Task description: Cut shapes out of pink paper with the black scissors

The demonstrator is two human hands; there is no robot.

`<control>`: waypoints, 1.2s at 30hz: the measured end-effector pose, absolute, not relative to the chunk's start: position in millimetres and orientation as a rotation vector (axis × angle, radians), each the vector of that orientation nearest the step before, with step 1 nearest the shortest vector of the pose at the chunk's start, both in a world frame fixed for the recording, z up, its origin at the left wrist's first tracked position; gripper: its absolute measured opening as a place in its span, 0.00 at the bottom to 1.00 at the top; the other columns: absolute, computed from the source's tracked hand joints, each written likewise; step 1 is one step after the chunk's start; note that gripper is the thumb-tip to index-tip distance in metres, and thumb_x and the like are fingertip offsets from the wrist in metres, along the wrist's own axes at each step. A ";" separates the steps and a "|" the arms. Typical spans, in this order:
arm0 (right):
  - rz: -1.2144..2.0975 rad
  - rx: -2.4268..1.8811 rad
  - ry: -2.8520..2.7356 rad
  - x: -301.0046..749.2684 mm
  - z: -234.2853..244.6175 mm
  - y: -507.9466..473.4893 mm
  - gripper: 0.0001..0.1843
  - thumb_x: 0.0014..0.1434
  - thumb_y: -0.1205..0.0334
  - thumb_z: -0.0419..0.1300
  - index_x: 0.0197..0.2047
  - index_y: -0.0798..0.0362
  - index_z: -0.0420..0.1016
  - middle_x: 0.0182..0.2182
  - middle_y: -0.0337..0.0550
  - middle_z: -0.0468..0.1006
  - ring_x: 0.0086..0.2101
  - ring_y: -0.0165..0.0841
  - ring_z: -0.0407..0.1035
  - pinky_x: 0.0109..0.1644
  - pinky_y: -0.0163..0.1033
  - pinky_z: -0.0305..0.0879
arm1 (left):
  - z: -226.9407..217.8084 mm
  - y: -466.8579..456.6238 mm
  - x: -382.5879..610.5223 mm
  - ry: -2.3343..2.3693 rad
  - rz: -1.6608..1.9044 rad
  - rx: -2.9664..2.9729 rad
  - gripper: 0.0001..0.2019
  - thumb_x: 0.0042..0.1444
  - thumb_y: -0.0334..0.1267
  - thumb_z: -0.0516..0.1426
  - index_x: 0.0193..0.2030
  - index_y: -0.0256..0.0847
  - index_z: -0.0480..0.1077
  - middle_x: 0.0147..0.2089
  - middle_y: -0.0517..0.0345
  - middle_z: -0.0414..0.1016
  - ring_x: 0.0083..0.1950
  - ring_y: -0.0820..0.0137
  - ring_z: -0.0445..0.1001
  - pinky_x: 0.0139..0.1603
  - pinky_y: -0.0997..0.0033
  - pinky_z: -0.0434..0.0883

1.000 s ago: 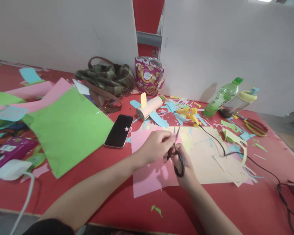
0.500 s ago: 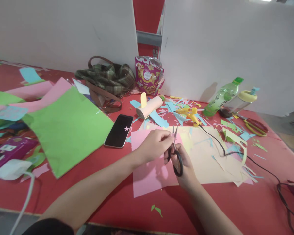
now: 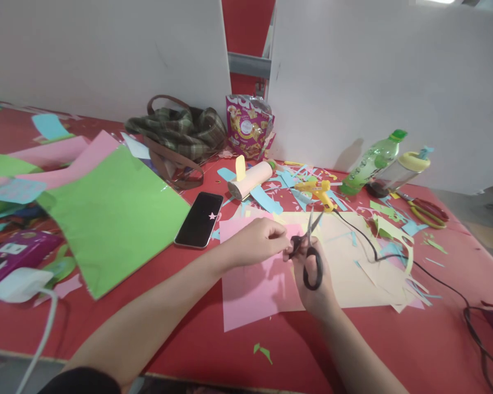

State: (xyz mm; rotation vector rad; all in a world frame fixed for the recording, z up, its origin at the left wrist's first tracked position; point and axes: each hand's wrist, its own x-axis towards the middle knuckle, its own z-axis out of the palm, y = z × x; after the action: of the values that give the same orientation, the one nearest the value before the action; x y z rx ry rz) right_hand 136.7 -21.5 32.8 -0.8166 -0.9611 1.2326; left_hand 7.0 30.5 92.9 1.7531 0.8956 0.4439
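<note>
In my right hand (image 3: 317,290) is a pair of black-handled scissors (image 3: 313,227), blades parted and pointing up and away from me. My left hand (image 3: 261,241) is closed in a pinch just left of the scissors; whatever its fingertips hold is too small or hidden to make out. Both hands are over a pink sheet (image 3: 246,298) that overlaps a cream sheet (image 3: 345,284). A small pink paper star (image 3: 212,216) lies on a black phone (image 3: 199,219). Beyond the hands lies a paper tube (image 3: 252,180) with blue and yellow paper pieces attached.
A yellow glue gun (image 3: 318,191) trails a black cord (image 3: 425,268) to the right. Among paper scraps stand a green bottle (image 3: 372,164) and a clear cup (image 3: 402,172); red-and-yellow scissors (image 3: 427,213) lie nearby. Green sheets (image 3: 115,219), a plaid bag (image 3: 181,131) and a snack bag (image 3: 248,126) are further left.
The scissors have moved right, away from my left hand's fingertips, and their blades have spread wider. My left hand has shifted slightly left and down, still pinched.
</note>
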 end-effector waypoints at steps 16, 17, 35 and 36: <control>1.324 -0.896 -0.781 136.2 39.9 -20.8 0.17 0.39 0.72 0.61 0.26 0.50 0.54 0.25 0.32 0.65 0.24 0.25 0.59 0.28 0.32 0.56 | 87.3 35.5 1.7 0.777 0.235 1.905 0.10 0.43 0.33 0.47 0.15 0.38 0.51 0.17 0.65 0.50 0.18 0.79 0.48 0.18 0.76 0.48; 1.318 -0.901 -0.783 136.5 39.2 -20.8 0.17 0.39 0.72 0.61 0.26 0.50 0.54 0.25 0.32 0.65 0.24 0.24 0.59 0.28 0.32 0.56 | 87.2 35.9 1.5 0.780 0.247 1.907 0.09 0.43 0.33 0.47 0.16 0.38 0.52 0.17 0.65 0.51 0.19 0.79 0.49 0.18 0.76 0.48; 1.225 -0.995 -0.796 137.5 37.6 -22.3 0.16 0.40 0.72 0.60 0.27 0.49 0.55 0.26 0.34 0.63 0.28 0.28 0.62 0.30 0.33 0.58 | 90.6 40.9 -3.1 0.889 0.344 1.999 0.11 0.48 0.35 0.45 0.21 0.37 0.64 0.22 0.62 0.63 0.23 0.77 0.57 0.23 0.78 0.54; 1.216 -1.001 -0.801 137.4 37.6 -22.0 0.16 0.40 0.72 0.60 0.27 0.49 0.55 0.25 0.33 0.63 0.28 0.28 0.62 0.30 0.33 0.58 | 90.1 40.4 -2.9 0.873 0.318 2.004 0.11 0.49 0.36 0.46 0.22 0.37 0.65 0.22 0.61 0.64 0.23 0.77 0.58 0.23 0.77 0.55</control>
State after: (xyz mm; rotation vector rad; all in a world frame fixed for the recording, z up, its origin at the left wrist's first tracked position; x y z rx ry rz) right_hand 137.4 -22.0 37.6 -1.0010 -0.8011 1.2158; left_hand -2.9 40.4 90.1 2.0036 0.8733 0.3176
